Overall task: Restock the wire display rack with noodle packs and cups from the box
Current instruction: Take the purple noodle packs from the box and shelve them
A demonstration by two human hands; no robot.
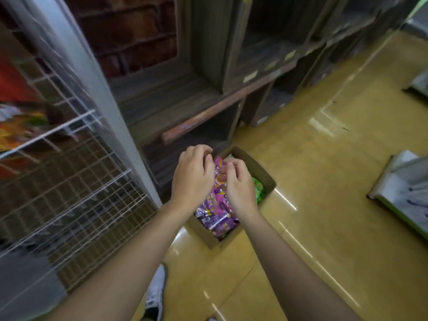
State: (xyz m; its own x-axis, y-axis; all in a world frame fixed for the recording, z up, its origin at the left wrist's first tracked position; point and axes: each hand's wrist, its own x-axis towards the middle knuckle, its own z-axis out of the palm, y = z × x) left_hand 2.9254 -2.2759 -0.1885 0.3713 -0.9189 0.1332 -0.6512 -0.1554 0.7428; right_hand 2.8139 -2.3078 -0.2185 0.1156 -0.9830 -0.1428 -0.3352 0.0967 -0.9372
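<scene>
- From my remote feed I see the cardboard box (259, 167) standing open on the yellow floor (324, 205), just beside the foot of the dark wooden shelving (208, 107)
- Purple noodle packs (217, 218) fill the box's near end; a green pack (259, 191) lies against its right wall; I see no cups that I can make out
- My left hand (193, 179) is over the box's far-left corner, fingers curled at the top of a pinkish-purple pack (218, 169) that rises between both hands; the blur keeps me from telling whether it actually grips the pack
- My right hand (238, 186) is just beside it over the middle of the box, fingers curled toward the same pack; again I cannot tell if it has hold
- The wire display rack (69, 181) stands at the left, near the box but not touching it; its lower wire shelves show bare grid; something red and orange (16, 126), too blurred to name, sits on an upper shelf
- One shoe (157, 295) shows on the floor at the bottom edge, between my forearms
</scene>
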